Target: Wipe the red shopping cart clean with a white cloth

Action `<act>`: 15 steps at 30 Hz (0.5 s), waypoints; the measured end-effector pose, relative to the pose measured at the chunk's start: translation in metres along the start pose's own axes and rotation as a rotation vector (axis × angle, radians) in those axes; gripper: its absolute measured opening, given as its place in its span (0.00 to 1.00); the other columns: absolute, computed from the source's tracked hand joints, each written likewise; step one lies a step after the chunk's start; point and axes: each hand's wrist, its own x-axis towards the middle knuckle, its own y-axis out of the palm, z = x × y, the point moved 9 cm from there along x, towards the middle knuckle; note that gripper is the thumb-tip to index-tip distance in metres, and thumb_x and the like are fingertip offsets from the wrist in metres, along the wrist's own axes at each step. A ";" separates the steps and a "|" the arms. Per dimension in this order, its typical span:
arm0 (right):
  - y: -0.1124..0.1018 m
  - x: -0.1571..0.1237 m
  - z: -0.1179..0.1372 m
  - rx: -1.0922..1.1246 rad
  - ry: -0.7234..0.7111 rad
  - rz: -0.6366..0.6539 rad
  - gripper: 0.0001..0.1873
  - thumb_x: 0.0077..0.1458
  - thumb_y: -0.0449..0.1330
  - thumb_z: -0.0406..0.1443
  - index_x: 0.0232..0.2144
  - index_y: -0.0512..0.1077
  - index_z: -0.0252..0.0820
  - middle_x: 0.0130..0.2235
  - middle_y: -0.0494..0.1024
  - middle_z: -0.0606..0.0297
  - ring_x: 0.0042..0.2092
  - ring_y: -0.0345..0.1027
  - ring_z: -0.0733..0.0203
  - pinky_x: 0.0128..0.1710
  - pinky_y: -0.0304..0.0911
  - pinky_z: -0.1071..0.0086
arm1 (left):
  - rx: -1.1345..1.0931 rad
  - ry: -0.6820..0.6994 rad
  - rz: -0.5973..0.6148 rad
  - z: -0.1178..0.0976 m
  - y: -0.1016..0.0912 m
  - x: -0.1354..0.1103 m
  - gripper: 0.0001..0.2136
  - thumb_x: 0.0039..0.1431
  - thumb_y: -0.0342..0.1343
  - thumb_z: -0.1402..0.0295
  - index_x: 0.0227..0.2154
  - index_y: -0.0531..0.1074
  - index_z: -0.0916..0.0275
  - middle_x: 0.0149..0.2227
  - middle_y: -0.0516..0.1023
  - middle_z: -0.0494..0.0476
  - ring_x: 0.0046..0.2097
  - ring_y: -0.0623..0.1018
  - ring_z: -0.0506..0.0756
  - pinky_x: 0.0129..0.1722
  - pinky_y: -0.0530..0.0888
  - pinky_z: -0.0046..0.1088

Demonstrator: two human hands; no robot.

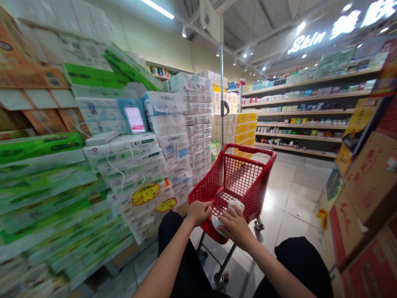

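Note:
A red plastic shopping cart point(268, 178) with grid walls stands in front of my knees. My left hand point(199, 212) is closed at its near left rim, fingers curled around the edge. On the near side of the cart, my right hand point(234, 225) presses a crumpled white wipe point(237, 205) against the red plastic; whether it is cloth or paper I cannot tell. White folds show above and to the left of these fingers. The palm and the part of the rim under it are hidden.
Stacked tissue packs point(167, 145) rise close on the left, with a phone point(135, 119) and white cable on them. Cardboard boxes point(364, 182) line the right side. Beyond the tiled floor point(279, 198) are product shelves point(294, 114). A metal pole point(222, 74) stands behind the cart.

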 end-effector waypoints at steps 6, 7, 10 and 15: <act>-0.002 -0.002 -0.023 0.064 -0.162 0.123 0.16 0.62 0.50 0.49 0.41 0.70 0.48 0.39 0.75 0.65 0.45 0.63 0.59 0.54 0.51 0.60 | -0.059 0.036 0.040 -0.003 0.001 -0.004 0.12 0.61 0.46 0.62 0.31 0.74 0.55 0.29 0.77 0.49 0.33 0.75 0.52 0.33 0.61 0.24; -0.006 -0.002 -0.036 0.069 -0.154 0.126 0.17 0.63 0.49 0.49 0.41 0.70 0.48 0.39 0.75 0.65 0.45 0.63 0.59 0.54 0.52 0.61 | -0.067 0.038 0.042 -0.003 0.000 -0.005 0.11 0.61 0.46 0.62 0.31 0.74 0.56 0.28 0.77 0.49 0.33 0.75 0.52 0.32 0.61 0.24; -0.024 -0.001 -0.087 0.032 -0.045 0.078 0.16 0.65 0.47 0.46 0.41 0.71 0.47 0.42 0.75 0.64 0.48 0.64 0.59 0.56 0.51 0.60 | -0.080 0.031 0.047 -0.004 -0.001 -0.008 0.11 0.60 0.46 0.62 0.30 0.73 0.56 0.28 0.76 0.49 0.33 0.75 0.52 0.32 0.61 0.24; -0.044 -0.005 -0.147 -0.088 0.109 -0.003 0.18 0.65 0.45 0.43 0.51 0.68 0.48 0.52 0.72 0.62 0.58 0.59 0.56 0.60 0.49 0.56 | -0.055 0.024 0.035 -0.005 -0.002 -0.009 0.12 0.60 0.45 0.64 0.30 0.74 0.55 0.29 0.77 0.49 0.33 0.76 0.53 0.34 0.62 0.25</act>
